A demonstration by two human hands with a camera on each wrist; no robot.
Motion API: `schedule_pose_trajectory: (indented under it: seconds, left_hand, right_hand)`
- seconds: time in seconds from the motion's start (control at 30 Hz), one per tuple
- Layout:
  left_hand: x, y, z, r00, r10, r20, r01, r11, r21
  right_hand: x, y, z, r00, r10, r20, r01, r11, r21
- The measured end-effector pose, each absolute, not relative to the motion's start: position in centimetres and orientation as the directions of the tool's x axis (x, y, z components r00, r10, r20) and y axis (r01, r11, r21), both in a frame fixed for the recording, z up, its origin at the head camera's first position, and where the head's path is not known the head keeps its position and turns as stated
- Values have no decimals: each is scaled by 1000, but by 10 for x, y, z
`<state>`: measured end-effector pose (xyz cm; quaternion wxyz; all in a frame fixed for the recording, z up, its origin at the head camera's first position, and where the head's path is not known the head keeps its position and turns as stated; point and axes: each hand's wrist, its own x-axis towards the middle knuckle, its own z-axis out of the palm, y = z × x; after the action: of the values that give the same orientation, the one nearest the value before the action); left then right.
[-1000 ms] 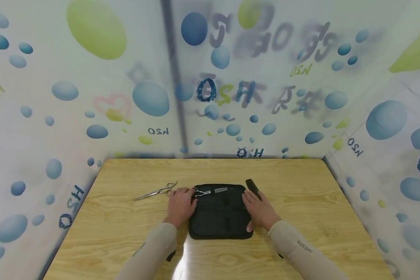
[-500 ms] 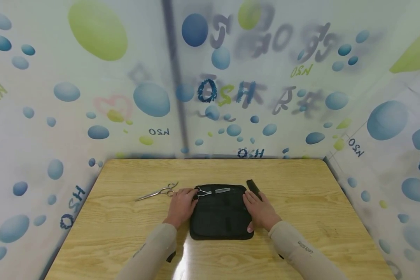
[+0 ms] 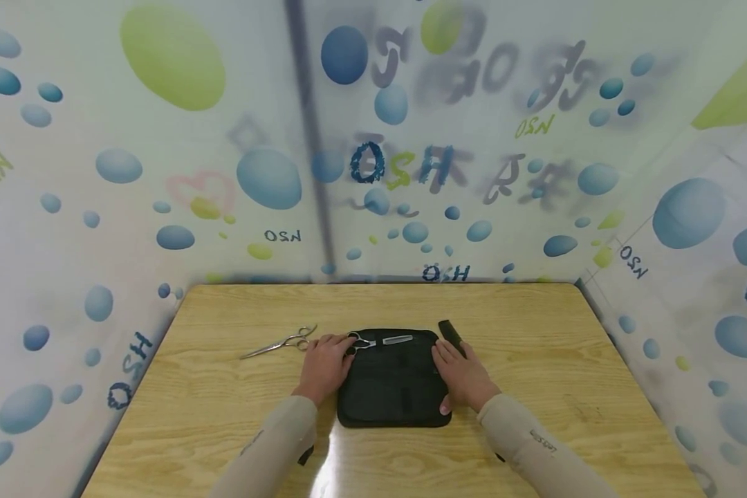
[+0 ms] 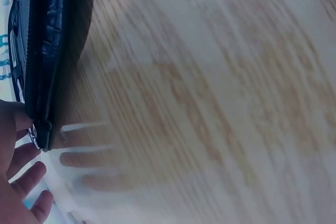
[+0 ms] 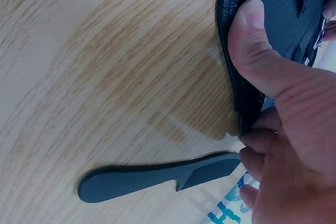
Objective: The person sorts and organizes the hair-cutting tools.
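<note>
A black zip case (image 3: 392, 394) lies open and flat on the table. Thinning scissors (image 3: 398, 339) lie across its upper part, passing under a strap. My left hand (image 3: 325, 366) is at the case's upper left, thumb and fingers pinching the scissors' handle rings. In the left wrist view, the thumb and fingers (image 4: 31, 179) meet at the case's corner; the rings are mostly hidden there. My right hand (image 3: 463, 377) holds the case's right edge, its thumb (image 5: 254, 32) over the inner face and its fingers curled by the corner.
Long-bladed scissors (image 3: 278, 343) lie on the wooden table (image 3: 224, 415), left of the case. A black comb-like tool (image 5: 152, 178) with a handle lies beside my right hand. Patterned walls enclose the table's back and sides.
The thinning scissors have slid slightly right through the strap, with the left hand following. The right hand stays on the case's edge.
</note>
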<state>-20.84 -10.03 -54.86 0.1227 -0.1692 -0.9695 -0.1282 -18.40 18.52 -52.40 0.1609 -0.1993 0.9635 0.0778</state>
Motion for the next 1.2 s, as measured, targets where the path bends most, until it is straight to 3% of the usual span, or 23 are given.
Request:
schedule_pose_trajectory:
  seconds: [0.5, 1.2]
  left_hand:
    - [-212, -90, -549, -908, 331, 257, 378, 913, 157]
    - [-215, -82, -552, -916, 328, 230, 374, 907, 195]
  right_hand:
    - [-181, 181, -517, -869, -351, -348, -399, 914, 76]
    - [-182, 182, -519, -872, -342, -350, -396, 913, 96]
